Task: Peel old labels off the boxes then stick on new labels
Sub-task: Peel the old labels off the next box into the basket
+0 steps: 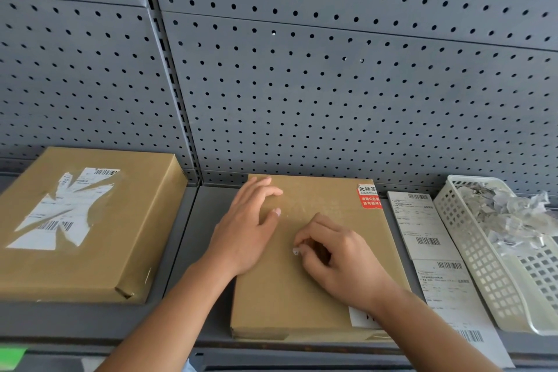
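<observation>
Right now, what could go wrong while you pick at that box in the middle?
The white scrap pinched by the right hand is tiny, so it may tear and leave bits stuck. The left hand only rests flat on the middle box, so a hard pull might slide it toward the new label strip lying beside it.

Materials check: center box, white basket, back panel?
Center box: matte brown cardboard, by its folded, taped edges. White basket: likely moulded plastic, slightly glossy, with square grid holes. Back panel: probably grey painted metal pegboard; even round holes, slotted upright.
</observation>
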